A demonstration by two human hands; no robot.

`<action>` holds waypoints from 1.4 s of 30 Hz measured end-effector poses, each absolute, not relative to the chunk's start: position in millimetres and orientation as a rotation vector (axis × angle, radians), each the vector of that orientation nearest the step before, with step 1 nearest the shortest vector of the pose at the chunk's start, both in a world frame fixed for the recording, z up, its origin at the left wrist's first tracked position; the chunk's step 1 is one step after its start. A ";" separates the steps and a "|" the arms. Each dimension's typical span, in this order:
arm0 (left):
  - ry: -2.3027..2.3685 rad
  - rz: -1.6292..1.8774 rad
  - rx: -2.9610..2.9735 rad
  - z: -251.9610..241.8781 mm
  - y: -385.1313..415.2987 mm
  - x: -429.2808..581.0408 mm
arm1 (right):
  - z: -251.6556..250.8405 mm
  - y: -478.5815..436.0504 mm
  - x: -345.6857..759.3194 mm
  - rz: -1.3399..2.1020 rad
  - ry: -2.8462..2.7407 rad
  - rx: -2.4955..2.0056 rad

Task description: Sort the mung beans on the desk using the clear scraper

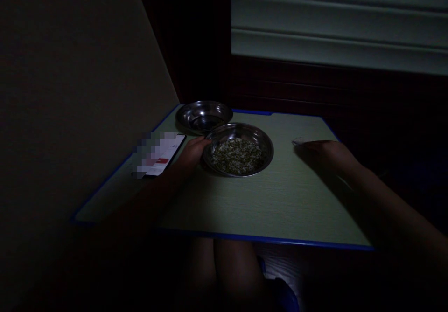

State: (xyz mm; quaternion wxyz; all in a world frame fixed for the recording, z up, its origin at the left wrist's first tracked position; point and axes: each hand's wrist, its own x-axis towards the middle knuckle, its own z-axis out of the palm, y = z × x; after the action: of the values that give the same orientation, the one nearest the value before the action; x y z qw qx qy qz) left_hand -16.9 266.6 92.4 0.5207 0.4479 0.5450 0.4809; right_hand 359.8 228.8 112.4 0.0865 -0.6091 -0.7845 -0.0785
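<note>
My left hand (194,151) is closed on the left rim of a shiny metal bowl (269,156). Inside that bowl lies a loose mix of white and green grains (238,156). Over the right part of the table, my right hand (327,153) is closed, with its fingertips pinched on a small, pale, shiny thing (298,141). It is too dim and small to name. A second metal bowl (205,109) stands just behind the first, its inside dark. The phone (170,156) lies left of my left hand, partly blurred out.
The small table (245,204) has a light green top and blue edging. A wall (87,69) rises along its left side, and dark wood panelling (297,83) stands behind. My legs (234,265) are under the front edge. The room is dim.
</note>
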 end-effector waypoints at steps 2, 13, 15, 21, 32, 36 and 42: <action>1.315 1.139 1.068 93.5 265.9 -15.8 | 113.8 230.1 359.4 -0.275 -2.364 -1.848; 1.523 1.073 1.216 108.6 242.0 -13.0 | 146.2 221.5 298.3 -0.296 -2.037 -1.869; 1.522 1.068 1.246 109.6 238.9 -10.0 | 148.1 221.1 289.0 -0.158 -1.963 -1.795; 1.505 1.127 1.204 106.4 241.7 -6.8 | 131.5 222.2 294.5 0.335 -1.747 -1.646; 1.604 1.058 1.306 112.2 253.5 -19.2 | 118.7 229.7 320.7 0.345 -1.807 -1.829; 1.812 1.270 2.079 129.2 244.6 -23.3 | 119.7 228.8 322.2 0.283 -1.836 -1.864; 1.431 0.906 2.674 152.5 236.3 0.2 | 122.5 227.3 322.6 0.194 -1.867 -1.913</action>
State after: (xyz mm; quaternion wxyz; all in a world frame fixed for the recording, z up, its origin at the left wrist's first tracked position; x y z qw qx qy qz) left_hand 0.2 236.3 152.5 -0.0117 0.8447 0.4522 0.2862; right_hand 322.6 227.3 122.5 0.2286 -0.6948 -0.6783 0.0705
